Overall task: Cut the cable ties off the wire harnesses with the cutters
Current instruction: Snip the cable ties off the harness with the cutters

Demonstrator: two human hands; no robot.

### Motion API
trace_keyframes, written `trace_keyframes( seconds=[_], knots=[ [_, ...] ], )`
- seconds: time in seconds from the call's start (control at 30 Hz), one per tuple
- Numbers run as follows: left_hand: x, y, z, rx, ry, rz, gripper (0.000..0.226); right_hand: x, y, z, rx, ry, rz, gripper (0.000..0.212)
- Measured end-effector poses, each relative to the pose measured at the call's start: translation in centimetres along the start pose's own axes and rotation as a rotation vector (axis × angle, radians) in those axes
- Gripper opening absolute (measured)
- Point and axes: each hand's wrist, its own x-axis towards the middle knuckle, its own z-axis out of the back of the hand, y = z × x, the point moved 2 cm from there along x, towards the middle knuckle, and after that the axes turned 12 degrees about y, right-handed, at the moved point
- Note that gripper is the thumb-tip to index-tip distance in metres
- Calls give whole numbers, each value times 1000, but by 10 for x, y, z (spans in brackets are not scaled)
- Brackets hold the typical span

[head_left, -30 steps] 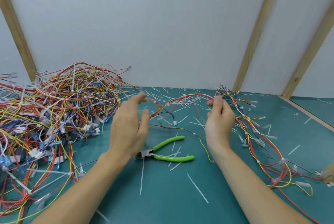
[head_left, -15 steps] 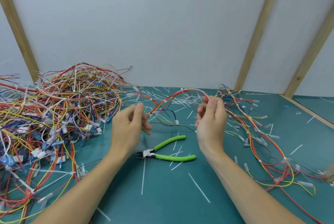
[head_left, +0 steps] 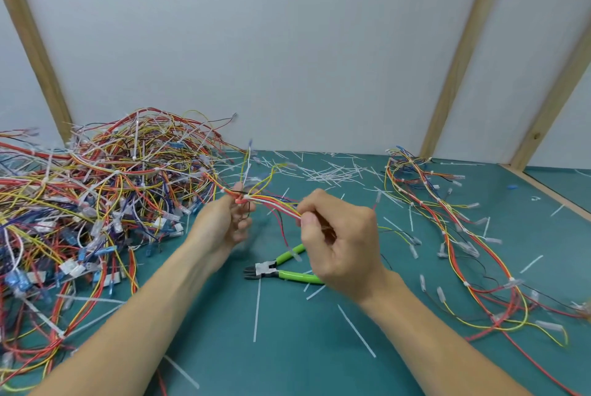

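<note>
Both your forearms reach in from the bottom of the frame toward its centre. Your left hand (head_left: 224, 223), just left of centre, is raised with its fingertips pinching a wire bundle (head_left: 271, 202). Your right hand (head_left: 339, 242), right of centre and a little lower, has its fingers curled, thumb and forefinger gripping the same bundle's other end.

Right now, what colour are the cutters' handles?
Bright green, on the cutters lying on the teal mat; seen clearly in the head view.
</note>
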Motion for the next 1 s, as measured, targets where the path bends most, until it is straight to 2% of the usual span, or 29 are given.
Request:
trace_keyframes(
  seconds=[0.1, 0.2, 0.33, 0.47, 0.57, 0.7, 0.73, 0.8, 0.87, 0.9, 0.93, 1.0],
  knots=[
    [-3, -6, 0, 121, 19, -105, 23, 2, -13, 10, -69, -34, -146, 18],
    [-7, -8, -4, 270, 14, -242, 20, 5, -23, 19, -41, -144, -201, 19],
    [-10, -10, -7, 396, 12, -422, 17, 6, -29, 19, 128, -235, -281, 14],
    [-7, -12, -6, 508, -8, -497, 20, 6, -44, 21, 339, -362, -494, 11],
    [-5, -12, -7, 538, 15, -496, 18, 5, -54, 26, 186, -373, -584, 11],
    [-6, -11, -10, 505, 34, -509, 17, 3, -46, 18, 22, -210, -496, 4],
    [-7, -11, -11, 487, 38, -503, 15, 2, -42, 14, -3, -151, -474, 9],
    [-8, -10, -14, 438, 59, -480, 12, 1, -34, 3, -26, -15, -457, 37],
    [-8, -8, -18, 377, 94, -444, 11, 0, -32, -8, -8, 181, -534, 81],
    [-9, -6, -20, 341, 119, -420, 12, -1, -32, -14, 5, 303, -598, 96],
    [-10, -5, -21, 311, 146, -399, 16, -4, -33, -19, 6, 428, -653, 101],
    [-11, -2, -21, 294, 192, -374, 22, -10, -38, -24, -7, 608, -704, 83]
  ],
)
